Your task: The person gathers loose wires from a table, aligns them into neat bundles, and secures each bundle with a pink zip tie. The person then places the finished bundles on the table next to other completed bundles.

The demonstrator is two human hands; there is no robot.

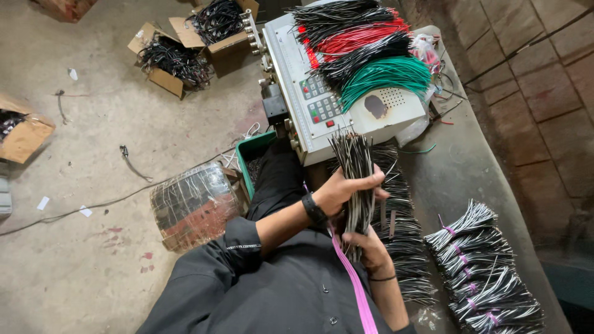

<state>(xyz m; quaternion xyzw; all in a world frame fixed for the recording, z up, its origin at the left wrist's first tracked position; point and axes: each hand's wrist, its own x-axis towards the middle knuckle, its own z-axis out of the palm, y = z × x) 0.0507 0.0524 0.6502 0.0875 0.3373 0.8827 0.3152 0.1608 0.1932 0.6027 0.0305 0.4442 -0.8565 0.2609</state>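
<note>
Both hands clasp one upright bundle of black-and-white wires [357,179]: the left hand [346,190] wraps its middle, the right hand [369,247] grips its base. Open brown cartons [185,46] of black wire sit at eleven o'clock.

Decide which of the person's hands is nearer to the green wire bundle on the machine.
Left. The left hand grips the black-and-white wire bundle just below the green wire bundle; the right hand holds it lower, farther away.

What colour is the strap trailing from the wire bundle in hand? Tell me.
Pink: the strap hangs below the black-and-white wire bundle, clearest in the head view.
</note>
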